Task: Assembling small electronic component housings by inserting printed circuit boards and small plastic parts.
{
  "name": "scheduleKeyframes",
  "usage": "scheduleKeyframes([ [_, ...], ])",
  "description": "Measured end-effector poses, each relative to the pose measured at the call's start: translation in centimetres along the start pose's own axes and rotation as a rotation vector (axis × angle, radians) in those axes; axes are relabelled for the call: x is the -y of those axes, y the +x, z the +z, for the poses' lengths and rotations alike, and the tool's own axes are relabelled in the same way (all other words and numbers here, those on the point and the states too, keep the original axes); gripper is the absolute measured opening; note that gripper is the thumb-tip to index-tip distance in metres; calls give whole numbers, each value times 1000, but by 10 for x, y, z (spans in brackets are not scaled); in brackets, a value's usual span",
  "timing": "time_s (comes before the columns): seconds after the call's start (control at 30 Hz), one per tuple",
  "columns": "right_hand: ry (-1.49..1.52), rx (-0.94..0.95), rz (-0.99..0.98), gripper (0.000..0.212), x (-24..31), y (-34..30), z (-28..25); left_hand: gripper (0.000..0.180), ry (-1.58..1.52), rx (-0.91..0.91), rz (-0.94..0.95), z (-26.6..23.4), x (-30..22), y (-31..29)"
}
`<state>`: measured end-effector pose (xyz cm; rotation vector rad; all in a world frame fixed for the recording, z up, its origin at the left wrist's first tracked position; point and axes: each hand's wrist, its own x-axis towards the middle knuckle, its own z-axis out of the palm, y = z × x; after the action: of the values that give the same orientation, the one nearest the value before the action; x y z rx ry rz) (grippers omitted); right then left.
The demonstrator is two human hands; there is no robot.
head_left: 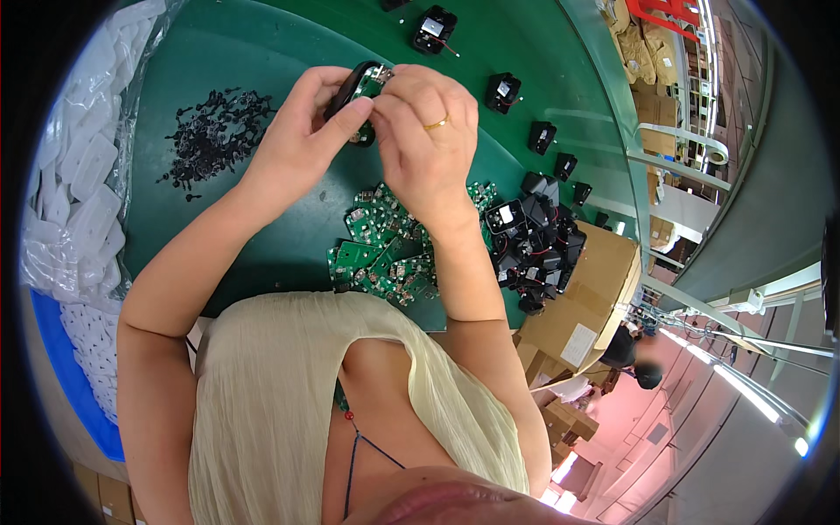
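Observation:
My left hand (297,136) grips a small black plastic housing (344,91) above the green table, its thumb lying across the open side. Inside the housing sits a green circuit board (374,81). The fingers of my right hand (430,131) are bent and pressed together at the board's right edge; whether they pinch a small part is hidden. Below my hands lies a loose heap of green circuit boards (359,254). To the left of my left hand, small black plastic pieces (219,131) are scattered in a pile.
Black housings with red wires (542,241) are heaped right of the boards, beside a cardboard box (582,293). More black housings (503,92) stand in a row along the green belt (560,87). Bagged white plastic parts (87,171) and a blue bin (66,367) flank the left.

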<state>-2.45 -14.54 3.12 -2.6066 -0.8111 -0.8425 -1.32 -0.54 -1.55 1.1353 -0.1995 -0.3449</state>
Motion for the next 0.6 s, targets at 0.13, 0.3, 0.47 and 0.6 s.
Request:
scheduleKeyframes([
  [0.13,-56,46,-51,18,5,2,-4,28,-54,-25,-2,0,3,-1],
  [0.3,-68,6,26,16,6,-2,1,26,61,-62,127,3,9,-1],
  [0.47,304,-92,341,35,12,-11,10,30,-91,7,36,1,-6,1],
  [0.6,1067,23,832,44,19,-17,12,31,-12,19,44,-3,-5,1],
])
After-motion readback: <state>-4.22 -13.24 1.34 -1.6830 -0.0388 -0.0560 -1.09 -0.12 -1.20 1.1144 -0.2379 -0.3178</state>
